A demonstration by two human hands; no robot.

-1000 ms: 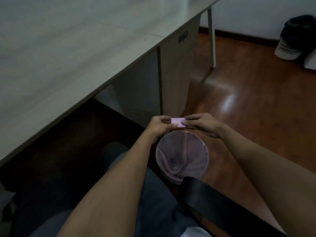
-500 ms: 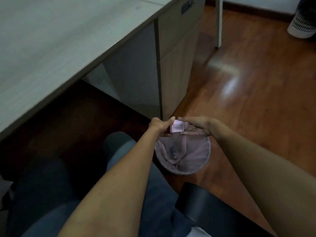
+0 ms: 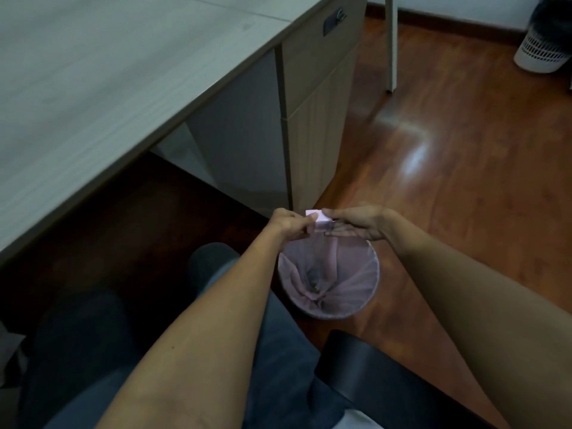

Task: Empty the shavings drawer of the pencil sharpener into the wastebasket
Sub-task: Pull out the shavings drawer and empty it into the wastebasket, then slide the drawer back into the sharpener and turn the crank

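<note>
A small pink pencil sharpener point(image 3: 318, 220) is held between both hands just above the far rim of the wastebasket point(image 3: 365, 301), which stands on the wooden floor point(image 3: 464, 181) at about 12 o'clock from the seated person's knees, with the corner of the table point(image 3: 123, 88) further off at 11 o'clock. The sharpener body is pinched by the thumb and fingers of the left hand point(image 3: 291, 226). At its 3 o'clock end, the right hand point(image 3: 359, 224) is closed with thumb above and fingers below on what appears to be a clear part, judged to be the shavings drawer point(image 3: 331, 229); its outline is too small and dim to be made out with certainty. Whether any shavings are falling cannot be told.

The step in hand is judged to be the drawing-out of the drawer. It would be done best with the body kept steady in the left hand while the drawer is slid straight out toward 3 o'clock, without twisting, so that it is not jammed or jerked free. Both pieces should be brought nearer the centre of the pink liner point(image 3: 312, 274), since at present they hang over the rim at its 12 o'clock edge and shavings could be spilled onto the floor. The drawer should be tipped only once it is well inside the rim.
</note>
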